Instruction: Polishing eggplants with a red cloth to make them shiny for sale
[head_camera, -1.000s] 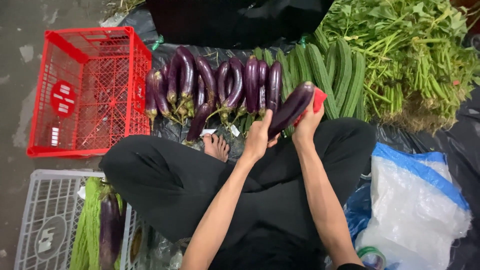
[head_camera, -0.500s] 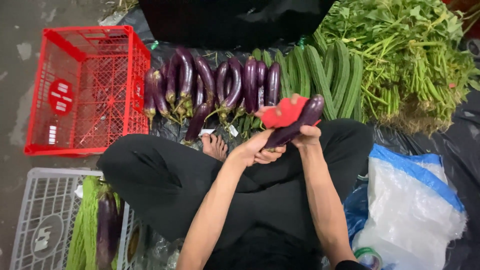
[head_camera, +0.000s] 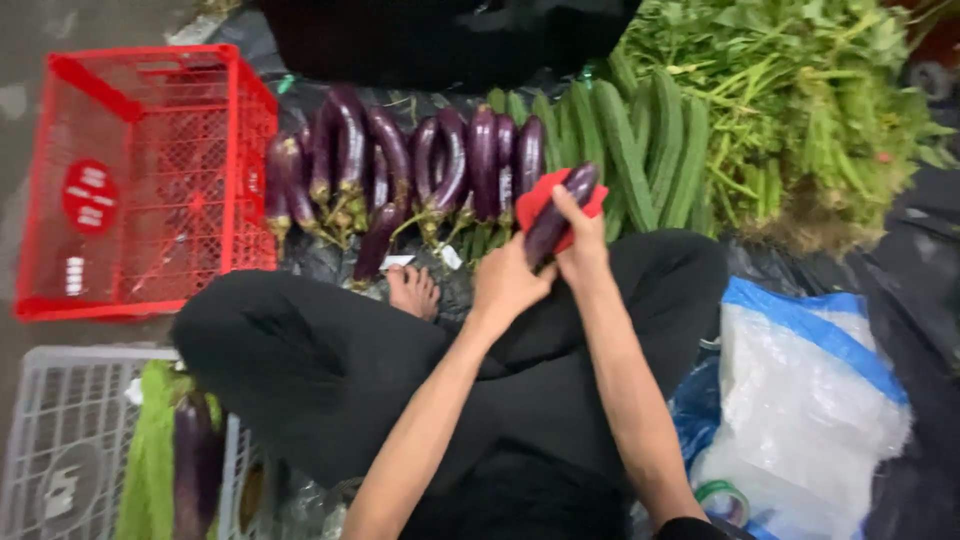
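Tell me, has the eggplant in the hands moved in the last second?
Yes. The eggplant has come down toward the lap with the red cloth, away from the cucumbers it overlapped before.

Soft, even overhead light, faint shadows, no glare; slight motion blur throughout, darker murk toward the top edge.

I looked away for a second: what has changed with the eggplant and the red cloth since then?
The held eggplant has come back from over the gourds toward the lap, and the red cloth, first under its far end by the right hand, now sits around its middle. The left hand has closed on its near end. The eggplant row, red crate and gourds stayed put.
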